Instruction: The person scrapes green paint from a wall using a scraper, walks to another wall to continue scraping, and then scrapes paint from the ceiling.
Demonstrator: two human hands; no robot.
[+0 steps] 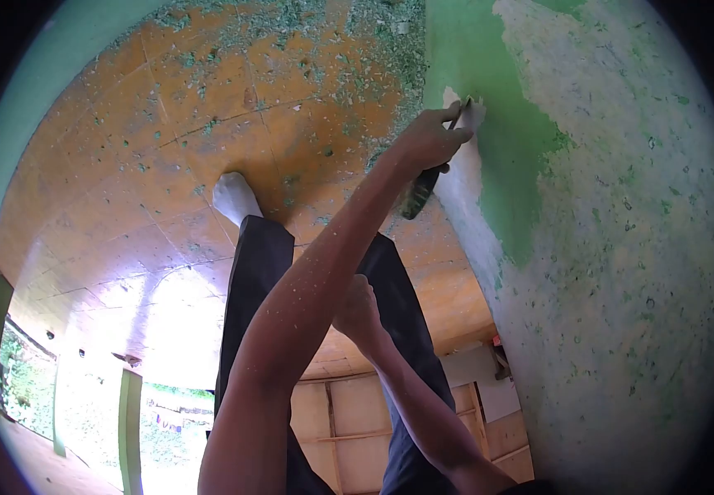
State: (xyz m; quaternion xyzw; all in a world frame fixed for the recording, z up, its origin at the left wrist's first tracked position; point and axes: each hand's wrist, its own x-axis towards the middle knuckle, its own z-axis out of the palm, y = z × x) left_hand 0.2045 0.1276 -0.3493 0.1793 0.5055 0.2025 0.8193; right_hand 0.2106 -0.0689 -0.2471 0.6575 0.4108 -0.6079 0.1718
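My left hand point(433, 142) reaches across to the wall, its fingers closed round a scraper point(420, 195) with a dark handle. The scraper's tip meets the wall at a pale bared patch beside green paint point(510, 157). Low on the wall point(613, 272), the paint is largely gone, leaving a whitish, blotchy surface. My right hand point(357, 307) is a fist in front of my legs, partly behind my left forearm; nothing shows in it.
Green paint flakes point(332, 66) lie scattered over the orange tiled floor point(118, 148), thickest along the wall's foot. My foot in a pale sock point(236, 198) stands on the tiles. Bright openings point(171, 421) with green posts are at the lower left.
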